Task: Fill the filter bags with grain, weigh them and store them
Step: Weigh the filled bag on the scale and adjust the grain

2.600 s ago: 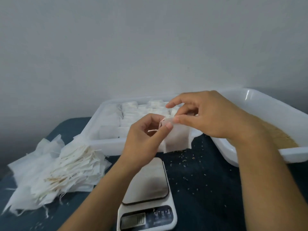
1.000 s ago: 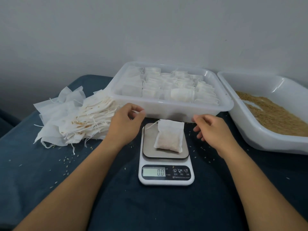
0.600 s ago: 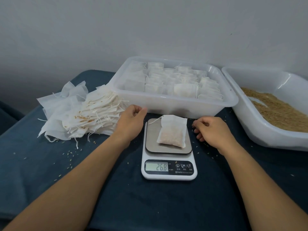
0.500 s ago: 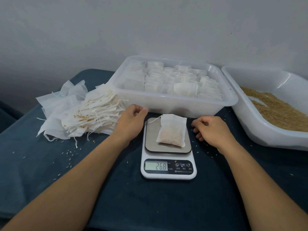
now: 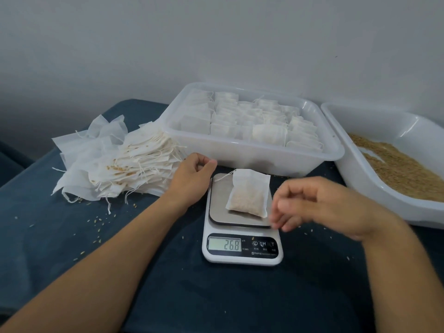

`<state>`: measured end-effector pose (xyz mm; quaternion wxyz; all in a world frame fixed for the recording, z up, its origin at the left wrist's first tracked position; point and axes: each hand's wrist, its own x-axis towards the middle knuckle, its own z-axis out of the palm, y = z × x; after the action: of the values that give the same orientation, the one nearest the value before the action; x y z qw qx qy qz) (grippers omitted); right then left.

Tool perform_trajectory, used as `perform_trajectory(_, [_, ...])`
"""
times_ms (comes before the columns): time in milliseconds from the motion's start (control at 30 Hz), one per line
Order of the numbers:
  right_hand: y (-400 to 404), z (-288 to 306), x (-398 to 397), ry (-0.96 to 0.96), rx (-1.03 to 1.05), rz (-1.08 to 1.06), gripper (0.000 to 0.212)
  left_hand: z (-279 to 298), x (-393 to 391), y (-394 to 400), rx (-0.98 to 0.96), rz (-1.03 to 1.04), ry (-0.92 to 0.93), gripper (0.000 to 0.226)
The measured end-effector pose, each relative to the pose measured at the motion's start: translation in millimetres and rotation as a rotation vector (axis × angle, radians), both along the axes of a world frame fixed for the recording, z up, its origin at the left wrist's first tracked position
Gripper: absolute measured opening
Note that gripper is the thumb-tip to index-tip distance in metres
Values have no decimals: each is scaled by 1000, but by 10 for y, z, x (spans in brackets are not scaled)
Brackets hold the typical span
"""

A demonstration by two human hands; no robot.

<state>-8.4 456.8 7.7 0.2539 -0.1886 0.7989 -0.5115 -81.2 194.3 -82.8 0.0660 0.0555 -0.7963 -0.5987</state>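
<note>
Head view: hovering blurred just right of the scale (image 5: 242, 219), right hand (image 5: 319, 207) with fingers loosely curled and apart, holding nothing, fingertips near the lower right corner of the filled filter bag (image 5: 248, 197) but whether touching it, impossible to tell. Resting on the counter (image 5: 216, 296) just left of the scale, left hand (image 5: 191, 179), fingers curled in loosely around nothing, thumb tip near the platform's far left corner.

Lying flat on the steel platform, the filled filter bag, grain showing through its lower half, drawstring trailing off toward the left. Showing 26.8 on the display (image 5: 224, 244) at the scale's near edge.

Sitting just behind the scale, a clear storage tray (image 5: 254, 155) packed with rows of filled bags (image 5: 269, 134). Standing to its right, partly cut off by the frame edge, a white tub (image 5: 374, 188) holding loose grain (image 5: 403, 169). Lying in a fanned heap to the left of the left hand, empty filter bags (image 5: 115, 164) with strings dangling and a few grains caught on them. Lying scattered over the dark counter around the heap and the scale, stray kernels (image 5: 96, 222).
</note>
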Motion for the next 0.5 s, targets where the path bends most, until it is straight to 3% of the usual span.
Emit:
perform_trajectory(67, [-197, 5, 134, 8, 52, 231, 17, -3, 6, 5, -2, -6, 6, 16])
perform_trajectory(167, [-429, -87, 219, 28, 214, 286, 26, -4, 6, 8, 2, 4, 11, 16])
perform_trajectory(400, [22, 56, 133, 169, 652, 20, 16, 11, 25, -2, -1, -11, 15, 15])
perform_trajectory(500, [198, -47, -5, 127, 654, -233, 17, 18, 19, 7, -18, -27, 12, 15])
